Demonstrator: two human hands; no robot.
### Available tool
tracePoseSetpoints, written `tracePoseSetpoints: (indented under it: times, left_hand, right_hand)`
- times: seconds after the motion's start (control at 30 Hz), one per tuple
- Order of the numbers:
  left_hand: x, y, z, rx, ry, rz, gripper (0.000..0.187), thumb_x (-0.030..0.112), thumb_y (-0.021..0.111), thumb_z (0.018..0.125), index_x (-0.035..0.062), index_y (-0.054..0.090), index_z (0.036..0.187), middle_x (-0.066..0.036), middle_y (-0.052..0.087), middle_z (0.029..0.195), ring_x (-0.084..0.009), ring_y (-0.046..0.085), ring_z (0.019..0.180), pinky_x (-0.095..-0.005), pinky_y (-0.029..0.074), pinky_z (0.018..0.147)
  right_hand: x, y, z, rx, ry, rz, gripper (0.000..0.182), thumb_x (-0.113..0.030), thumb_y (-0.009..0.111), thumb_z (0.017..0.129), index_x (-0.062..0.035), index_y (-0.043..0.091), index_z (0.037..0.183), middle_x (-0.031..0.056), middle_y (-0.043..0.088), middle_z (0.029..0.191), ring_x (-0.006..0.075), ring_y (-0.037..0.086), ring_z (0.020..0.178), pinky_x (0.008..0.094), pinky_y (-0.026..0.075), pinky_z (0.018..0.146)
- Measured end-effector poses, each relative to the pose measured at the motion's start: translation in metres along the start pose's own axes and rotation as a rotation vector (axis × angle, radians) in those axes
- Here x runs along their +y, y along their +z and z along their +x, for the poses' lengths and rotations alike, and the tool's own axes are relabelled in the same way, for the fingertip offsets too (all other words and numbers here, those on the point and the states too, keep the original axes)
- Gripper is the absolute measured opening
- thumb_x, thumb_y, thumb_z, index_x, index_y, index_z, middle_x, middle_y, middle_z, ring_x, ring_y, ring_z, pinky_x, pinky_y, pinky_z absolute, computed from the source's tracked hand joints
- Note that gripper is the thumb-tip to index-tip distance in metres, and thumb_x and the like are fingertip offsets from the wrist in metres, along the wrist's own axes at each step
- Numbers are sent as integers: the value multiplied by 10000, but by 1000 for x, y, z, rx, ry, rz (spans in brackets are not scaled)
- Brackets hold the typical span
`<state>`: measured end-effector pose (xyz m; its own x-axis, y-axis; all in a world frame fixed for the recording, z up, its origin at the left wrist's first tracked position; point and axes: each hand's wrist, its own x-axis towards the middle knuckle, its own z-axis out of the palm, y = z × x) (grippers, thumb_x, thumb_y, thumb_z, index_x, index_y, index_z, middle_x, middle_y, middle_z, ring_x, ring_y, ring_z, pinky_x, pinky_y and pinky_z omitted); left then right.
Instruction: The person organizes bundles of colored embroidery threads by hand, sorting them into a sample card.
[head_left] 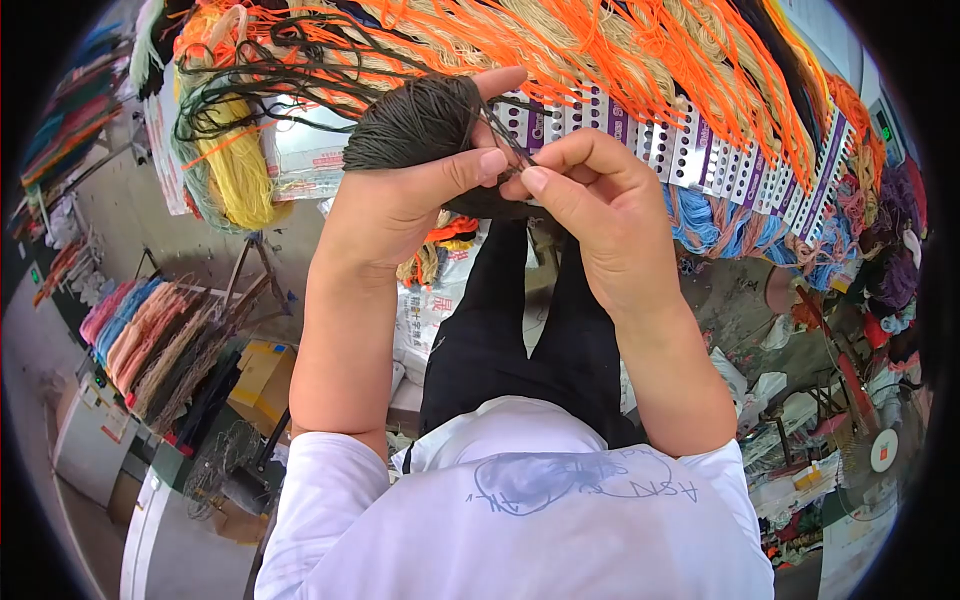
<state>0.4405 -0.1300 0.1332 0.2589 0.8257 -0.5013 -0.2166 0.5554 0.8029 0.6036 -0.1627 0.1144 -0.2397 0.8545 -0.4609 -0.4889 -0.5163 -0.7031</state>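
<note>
1. Dark skein [415,125]: a thick bundle held in the air at the near edge of the table [310,150], left of the middle of that edge.
2. Left hand [400,205]: curled round the skein, thumb along its near side, index finger stretched out past its right end; the other fingers are mostly hidden, so their exact grip cannot be told.
3. Right hand [600,195]: thumb and index finger pressed together, pinching dark strands [515,152] drawn taut from the skein's right end, just beside the left thumb. The remaining fingers are bent in toward the palm.
4. Loose ends [260,85]: dark lengths trailing from the skein toward the table's left edge, crossing above a yellow skein [245,165].
5. The yellow skein hangs at the table's near left corner.
6. Orange thread [650,50] and cream thread [545,40] lie mixed in long bundles across the table, beyond the hands and toward the right edge.
7. Cards [700,150] with punched holes and purple bands lie along the near edge, right of the hands, partly under the orange thread.
8. Blue thread [705,222] shows below the cards, near the right corner.
9. Left of the table, a rack [150,345] carries coloured skeins, near a yellow box [262,385].
</note>
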Motion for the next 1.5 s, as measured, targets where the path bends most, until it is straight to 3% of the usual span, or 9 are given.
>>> tracePoseSetpoints:
  times: [0.4, 0.43, 0.47, 0.53, 0.57, 0.7, 0.8, 0.97, 1.5]
  left_hand:
    - [-6, -100, 10, -585, -209, 188, 403, 146, 635, 740, -75, 548, 1066, 17, 354, 517, -92, 329, 382, -264, 313, 375]
    - [1, -110, -2, -196, -309, 136, 160, 118, 618, 755, -10, 596, 662, 9, 389, 454, -92, 386, 381, -236, 295, 386]
    - [-13, -161, -5, -371, -133, -169, 191, 112, 545, 809, 40, 524, 633, 42, 323, 445, -74, 313, 354, -234, 234, 370]
    - [15, -207, -25, 78, -255, -407, 189, 108, 411, 923, 69, 465, 745, 86, 258, 475, -26, 238, 350, -215, 216, 376]
    - [13, -245, -34, -78, -116, -558, 205, 108, 366, 954, 25, 519, 846, 80, 265, 487, -26, 248, 358, -207, 252, 403]
    - [35, -262, -63, 107, 189, -704, 251, 116, 330, 978, -47, 522, 977, 40, 314, 558, -41, 317, 423, -227, 332, 516]
    - [20, -168, -29, 126, 81, -697, 170, 89, 422, 948, -54, 514, 959, 25, 395, 615, -27, 318, 424, -206, 352, 508]
    - [-69, -6, 44, 141, -193, 10, 310, 134, 573, 848, -3, 588, 1125, -71, 623, 958, -93, 514, 603, -246, 444, 649]
    - [-128, 17, 92, 170, -252, 197, 36, 2, 584, 817, -19, 593, 788, -46, 563, 621, -129, 533, 474, -264, 419, 434]
  right_hand:
    - [-54, -62, -16, -18, 244, -368, 124, -95, 627, 835, 2, 629, 912, 35, 635, 766, 113, 617, 699, 253, 505, 627]
    - [-68, -102, -26, -16, 189, -192, 111, -71, 593, 852, -3, 611, 938, 50, 642, 784, 142, 639, 730, 257, 515, 625]
    - [-82, -142, -43, 245, 104, -150, 120, -65, 556, 875, -16, 582, 981, 37, 628, 768, 139, 616, 684, 251, 502, 626]
    - [-129, -226, -74, 330, 80, 150, 55, -82, 492, 923, -49, 532, 902, -48, 417, 626, 56, 364, 506, 224, 374, 588]
    - [-149, -270, -98, 434, 64, 272, 111, -72, 447, 942, -49, 495, 845, -44, 328, 607, 57, 293, 481, 224, 334, 557]
    - [-251, -548, -282, 721, -258, 192, 138, -78, 402, 925, 25, 491, 905, 2, 353, 597, 79, 387, 473, 178, 357, 476]
    - [-192, -304, -151, 1169, -573, -420, 254, -100, 507, 862, 49, 566, 1059, 21, 549, 754, 84, 503, 600, 201, 425, 542]
    - [-15, -148, -2, 649, -98, -684, 168, -126, 644, 801, -38, 698, 933, -14, 631, 758, 55, 522, 650, 219, 406, 571]
    - [72, -96, 50, 454, -365, -1017, 86, -109, 669, 741, -51, 687, 801, 81, 628, 818, 203, 624, 665, 290, 491, 621]
